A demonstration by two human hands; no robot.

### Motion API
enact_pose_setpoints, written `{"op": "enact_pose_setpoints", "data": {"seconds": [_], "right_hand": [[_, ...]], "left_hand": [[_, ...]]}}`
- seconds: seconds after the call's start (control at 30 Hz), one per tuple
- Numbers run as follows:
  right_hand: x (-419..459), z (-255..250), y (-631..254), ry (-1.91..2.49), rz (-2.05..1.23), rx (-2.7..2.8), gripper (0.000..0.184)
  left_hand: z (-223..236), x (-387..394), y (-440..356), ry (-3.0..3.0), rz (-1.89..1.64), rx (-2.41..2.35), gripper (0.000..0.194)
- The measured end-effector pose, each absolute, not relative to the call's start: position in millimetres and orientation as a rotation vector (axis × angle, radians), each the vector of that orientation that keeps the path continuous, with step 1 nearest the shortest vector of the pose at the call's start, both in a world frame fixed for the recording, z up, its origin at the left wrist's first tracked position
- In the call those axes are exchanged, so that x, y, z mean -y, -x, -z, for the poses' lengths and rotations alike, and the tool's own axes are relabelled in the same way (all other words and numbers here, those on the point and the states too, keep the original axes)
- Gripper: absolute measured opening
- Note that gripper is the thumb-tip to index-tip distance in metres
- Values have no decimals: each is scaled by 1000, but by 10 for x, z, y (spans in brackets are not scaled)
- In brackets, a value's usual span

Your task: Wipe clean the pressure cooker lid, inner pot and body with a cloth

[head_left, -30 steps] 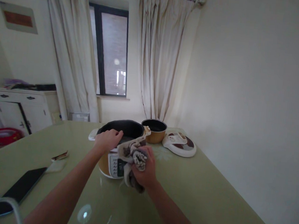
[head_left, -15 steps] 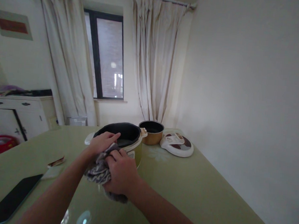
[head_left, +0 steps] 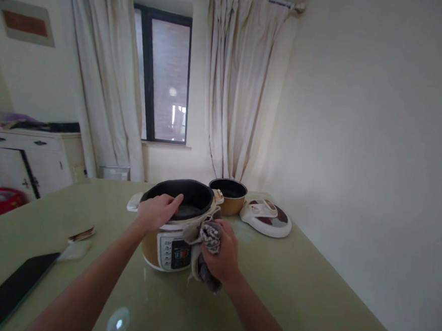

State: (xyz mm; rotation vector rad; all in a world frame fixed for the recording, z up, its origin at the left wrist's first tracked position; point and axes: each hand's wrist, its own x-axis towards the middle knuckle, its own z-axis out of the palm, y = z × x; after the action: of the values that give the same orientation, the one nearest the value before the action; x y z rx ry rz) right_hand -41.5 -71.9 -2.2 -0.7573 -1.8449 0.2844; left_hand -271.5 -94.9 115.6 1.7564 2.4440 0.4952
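An electric pressure cooker (head_left: 150, 246) without its lid stands upright on the table, its dark inside showing and its button panel facing me. My left hand (head_left: 157, 212) is closed over the near left part of its rim, the thumb side toward the opening. Bunched in my right hand (head_left: 222, 251) is a grey and white patterned cloth (head_left: 210, 235). That cloth lies against the cooker's right front side, just beside the display. Part of the cloth hangs below my fingers.
Behind the cooker, to the right, sits a gold inner pot (head_left: 233, 205) with a dark inside. Next to it lies a white and brown lid (head_left: 268, 218). A dark phone (head_left: 14, 284) and a small folded item (head_left: 82, 234) are on the green table (head_left: 290, 301) at left. A wall runs along the right.
My right hand with the cloth swept left across the cooker's front to near my left wrist, then back to the right side. My left hand stays at the rim.
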Motion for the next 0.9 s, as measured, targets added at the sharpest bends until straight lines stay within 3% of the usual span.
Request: {"op": "enact_pose_setpoints", "data": {"seconds": [0.2,0.33,0.5,0.77,0.9], "right_hand": [[1183,-364,908,753,-60,2224,38],[1395,-503,1265,734,92,2434,49],[1332,-524,1161,749,34,2428,56],[892,-435,413,899,-100,2151,28],[738,-213,291,923,-155,2110,22]], "left_hand": [[-1161,941,2689,-1739,-464,-2494,74],[-1205,972,2697,-1803,-417,-2483,73],[-1163,970,2731,-1797,-446,-2486,74],[-1139,959,2710,-1784,-481,-2464,73],[-1172,969,2682,-1769,-501,-2477,74]]}}
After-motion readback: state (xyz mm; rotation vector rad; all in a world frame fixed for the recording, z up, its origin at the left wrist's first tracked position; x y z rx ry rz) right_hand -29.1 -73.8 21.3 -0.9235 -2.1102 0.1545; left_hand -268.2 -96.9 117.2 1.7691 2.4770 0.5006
